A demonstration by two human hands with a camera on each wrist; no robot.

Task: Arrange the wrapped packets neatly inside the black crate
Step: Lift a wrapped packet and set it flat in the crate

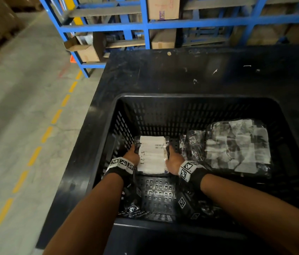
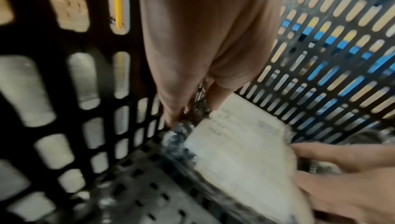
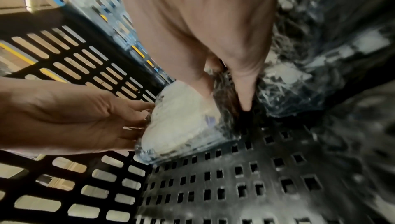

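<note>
A clear-wrapped packet with a white label (image 1: 152, 155) lies at the far left of the black crate's (image 1: 191, 97) floor. My left hand (image 1: 134, 151) grips its left edge and my right hand (image 1: 172, 154) its right edge. In the left wrist view my left hand (image 2: 192, 114) pinches the packet (image 2: 239, 146), thumb on top and fingers down the side. In the right wrist view my right hand (image 3: 226, 101) holds the packet (image 3: 181, 123) the same way. Both wrists are down inside the crate.
A pile of larger wrapped packets (image 1: 237, 146) fills the crate's right side, close to my right hand. The crate stands on a black table (image 1: 163, 70). Blue shelving (image 1: 145, 24) with cartons is behind it, and grey floor with a dashed yellow line (image 1: 34, 155) lies to the left.
</note>
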